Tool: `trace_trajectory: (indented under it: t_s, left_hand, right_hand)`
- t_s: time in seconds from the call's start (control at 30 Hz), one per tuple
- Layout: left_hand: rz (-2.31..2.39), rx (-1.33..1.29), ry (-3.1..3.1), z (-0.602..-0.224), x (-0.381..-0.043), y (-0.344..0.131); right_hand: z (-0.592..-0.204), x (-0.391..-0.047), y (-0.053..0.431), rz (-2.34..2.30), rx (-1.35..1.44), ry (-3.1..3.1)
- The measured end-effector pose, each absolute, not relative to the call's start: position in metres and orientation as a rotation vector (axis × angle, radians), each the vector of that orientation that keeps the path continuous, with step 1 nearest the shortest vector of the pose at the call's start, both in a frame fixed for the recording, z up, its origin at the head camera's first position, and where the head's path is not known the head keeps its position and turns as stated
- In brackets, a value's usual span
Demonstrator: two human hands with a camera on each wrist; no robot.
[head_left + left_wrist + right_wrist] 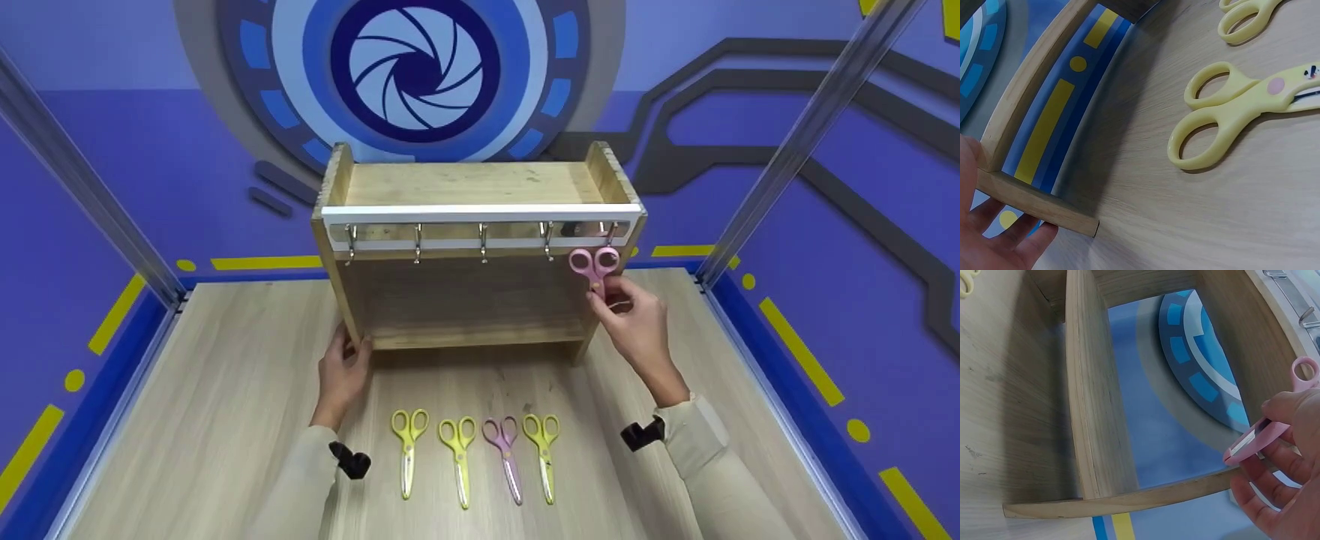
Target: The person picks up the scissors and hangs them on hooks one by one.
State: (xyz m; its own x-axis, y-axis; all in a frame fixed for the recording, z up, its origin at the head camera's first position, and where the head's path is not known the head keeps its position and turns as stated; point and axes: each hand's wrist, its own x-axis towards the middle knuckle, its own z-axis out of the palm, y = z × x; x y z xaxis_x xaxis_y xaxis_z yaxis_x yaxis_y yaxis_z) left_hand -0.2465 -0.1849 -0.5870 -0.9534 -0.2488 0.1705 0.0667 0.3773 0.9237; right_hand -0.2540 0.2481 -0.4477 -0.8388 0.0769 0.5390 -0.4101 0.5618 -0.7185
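A wooden shelf rack (480, 334) stands upright, with a white rail (450, 214) of metal hooks along its upper front. My right hand (636, 319) pinches a pair of pink scissors (596, 271) by the blade end, handle loops up, just below the rightmost hook (612, 234). Whether a loop touches that hook, I cannot tell. In the right wrist view, thumb and fingers close around the pink scissors (1261, 436). My left hand (345, 371) grips the lower front of the rack's left side panel (1044, 202), thumb on one face and fingers on the other.
On the table (225, 390), in front of the rack, lie yellow scissors (409, 450), a second yellow pair (459, 457), purple scissors (506, 454) and another yellow pair (545, 454), handles toward the rack. Printed blue panels (97, 225) enclose the table at the back and sides.
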Motion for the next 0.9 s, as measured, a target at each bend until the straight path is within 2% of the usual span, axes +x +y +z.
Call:
trace_trajectory:
  t_s: [0.47,0.9]
  left_hand:
    - [-1.6,0.143,-2.376,-0.586,-0.244,-0.185]
    - [-1.626,0.157,-2.383,-0.585,-0.246,-0.185]
  right_hand:
    - [-0.458,-0.23,0.261,1.013,0.282,-2.38]
    - [-0.524,-0.189,0.269,0.972,0.191,-2.564]
